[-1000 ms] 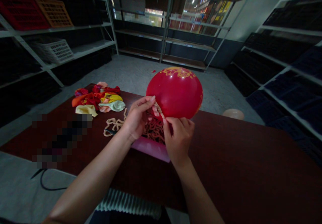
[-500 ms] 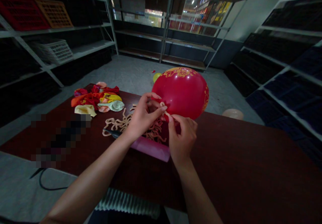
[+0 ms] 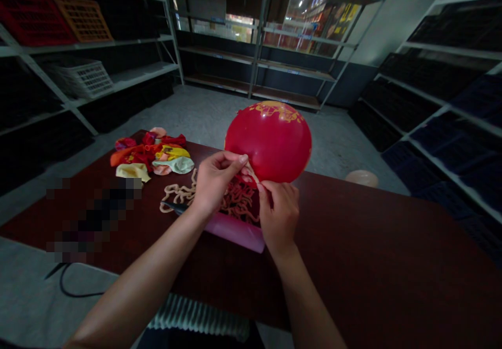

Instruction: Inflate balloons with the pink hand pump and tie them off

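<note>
An inflated red balloon (image 3: pixel 270 145) with gold print floats just past my fingertips, its neck end toward me and mostly hidden by my fingers. My left hand (image 3: pixel 217 179) is closed, thumb against forefinger, on one end of a short beige string (image 3: pixel 251 172) at the balloon's neck. The other end is pinched by my right hand (image 3: pixel 279 207), fingers curled in. Whether the string is knotted, I cannot tell. Below my hands lies a heap of beige strings (image 3: pixel 180 193), looking reddish under the balloon, beside a translucent pink tube-like roll (image 3: pixel 235 231).
Several limp coloured balloons (image 3: pixel 157 153) are piled at the table's (image 3: pixel 372 249) far left. A black pointed tool (image 3: pixel 172 206) touches the string heap. A pale balloon (image 3: pixel 361 178) is beyond the far edge. Shelves with crates (image 3: pixel 84 19) stand around.
The red balloon has shifted left and a little up, now covering the yellow-green balloon behind it. My left hand has moved left, and the string between my fingers looks longer and straighter.
</note>
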